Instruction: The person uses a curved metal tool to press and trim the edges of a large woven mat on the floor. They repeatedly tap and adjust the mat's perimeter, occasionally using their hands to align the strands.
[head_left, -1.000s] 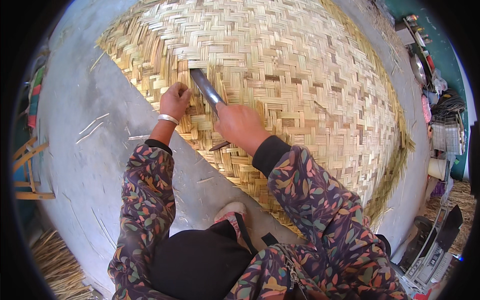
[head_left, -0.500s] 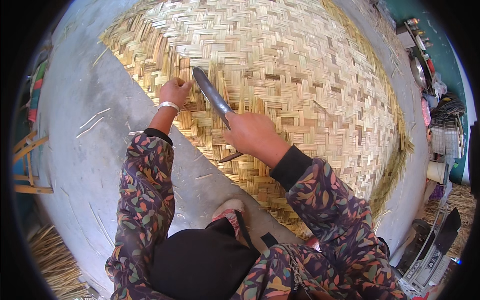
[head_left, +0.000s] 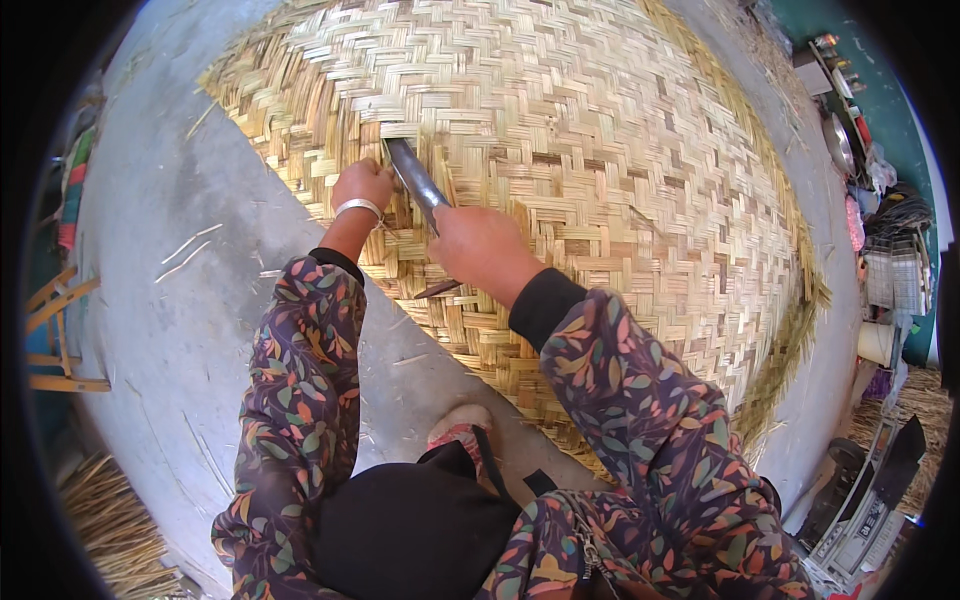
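Observation:
A large mat [head_left: 600, 190] of pale bamboo-like strips in a zigzag weave lies on the floor. My right hand [head_left: 485, 250] is wrapped round the handle of a long, dark-bladed knife [head_left: 416, 182]; the handle's brown end sticks out below the fist. The blade points away and to the left, its tip hidden under strips of the weave. Just left of the blade, my left hand [head_left: 364, 186], with a pale bracelet at the wrist, is closed in a pinch at the mat. What its fingers hold, if anything, is hidden.
Grey concrete floor [head_left: 190, 310] borders the mat, with loose strips scattered on it. At the left edge stands a wooden chair-like frame [head_left: 60, 320], near a bundle of straw [head_left: 115, 520]. Cluttered household things and a wire basket [head_left: 890, 270] line the right side.
The knife's tip, visible above the weave before, has slipped under the strips. My right hand has moved forward and left; my left hand has shifted slightly right and nearer to me.

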